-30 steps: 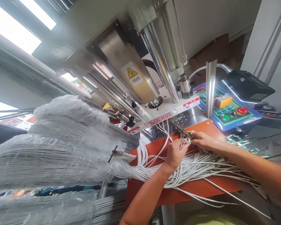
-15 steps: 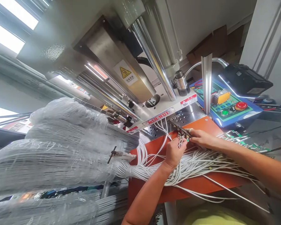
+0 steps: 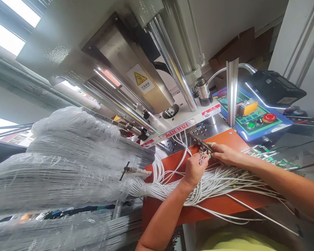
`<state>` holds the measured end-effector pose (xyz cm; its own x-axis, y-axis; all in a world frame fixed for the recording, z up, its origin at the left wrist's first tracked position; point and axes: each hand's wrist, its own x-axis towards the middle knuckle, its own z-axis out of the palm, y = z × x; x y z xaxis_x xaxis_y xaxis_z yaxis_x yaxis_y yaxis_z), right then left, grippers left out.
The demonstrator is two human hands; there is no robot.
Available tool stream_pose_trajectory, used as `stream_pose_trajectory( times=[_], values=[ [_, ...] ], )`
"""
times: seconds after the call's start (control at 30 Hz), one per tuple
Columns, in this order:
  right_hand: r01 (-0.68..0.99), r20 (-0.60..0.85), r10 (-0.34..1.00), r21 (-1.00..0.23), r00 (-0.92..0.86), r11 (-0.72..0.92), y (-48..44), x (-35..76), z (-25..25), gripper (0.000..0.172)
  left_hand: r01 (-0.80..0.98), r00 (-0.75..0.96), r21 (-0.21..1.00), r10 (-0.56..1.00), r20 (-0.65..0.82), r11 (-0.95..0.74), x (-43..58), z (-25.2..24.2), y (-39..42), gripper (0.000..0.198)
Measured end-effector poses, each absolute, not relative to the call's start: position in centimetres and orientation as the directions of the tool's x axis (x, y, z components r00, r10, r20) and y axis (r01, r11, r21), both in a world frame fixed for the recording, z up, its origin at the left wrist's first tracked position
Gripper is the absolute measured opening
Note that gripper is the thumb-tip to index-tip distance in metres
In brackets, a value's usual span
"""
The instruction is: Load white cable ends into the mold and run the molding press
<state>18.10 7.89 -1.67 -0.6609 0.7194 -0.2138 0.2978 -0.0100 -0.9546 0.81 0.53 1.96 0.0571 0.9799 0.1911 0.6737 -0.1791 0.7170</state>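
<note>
My left hand point(image 3: 195, 169) is closed on several white cable ends, some with small green-and-white connector boards point(image 3: 208, 156) showing at the fingertips. Just beyond it, my right hand point(image 3: 222, 153) grips a dark metal mould bar point(image 3: 204, 144) at its near right end, fingers closed around it. The two hands almost meet at that end of the bar. Its far end reaches toward the steel plate of the press. Below both hands a thick bundle of white cables point(image 3: 170, 191) lies across the orange-red table point(image 3: 178, 216).
The moulding press point(image 3: 167, 130) with steel columns stands ahead. A blue control box point(image 3: 261, 118) with a red stop button is at the right. Plastic-wrapped cable bundles point(image 3: 68, 174) fill the left side. More green-and-white connector ends point(image 3: 274, 158) lie beyond my right forearm.
Hardly anything differs. Both hands stay at the mould bar with the cable ends, and the view has shifted very slightly.
</note>
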Motion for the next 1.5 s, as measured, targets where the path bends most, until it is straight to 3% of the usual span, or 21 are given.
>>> stream_pose_trajectory(
  times=[0.3,0.97,1.1,1.33,1.5],
  values=[
    [0.286,-0.214,0.708,-0.958,-0.673,-0.017,7.7,18.2,-1.0,0.013,0.711,0.074,0.670,0.970,0.232,-0.215,0.8,1.6,0.6,0.010],
    [0.370,-0.210,0.738,-0.927,-0.641,0.058,7.6,18.0,-0.6,0.006,0.724,0.077,0.660,0.974,0.213,-0.201,0.7,1.9,0.5,0.011],
    [0.351,-0.208,0.725,-0.935,-0.657,0.049,7.6,18.0,-0.3,0.011,0.721,0.090,0.656,0.969,0.231,-0.223,0.7,1.8,0.6,0.012],
    [0.388,-0.184,0.749,-0.916,-0.636,0.105,7.6,18.0,0.0,0.006,0.743,0.093,0.631,0.969,0.229,-0.220,1.0,1.9,0.6,0.014],
    [0.429,-0.119,0.771,-0.878,-0.626,0.213,7.8,17.9,-0.9,0.012,0.734,0.067,0.651,0.975,0.213,-0.193,1.0,1.7,0.7,0.013]
  ],
)
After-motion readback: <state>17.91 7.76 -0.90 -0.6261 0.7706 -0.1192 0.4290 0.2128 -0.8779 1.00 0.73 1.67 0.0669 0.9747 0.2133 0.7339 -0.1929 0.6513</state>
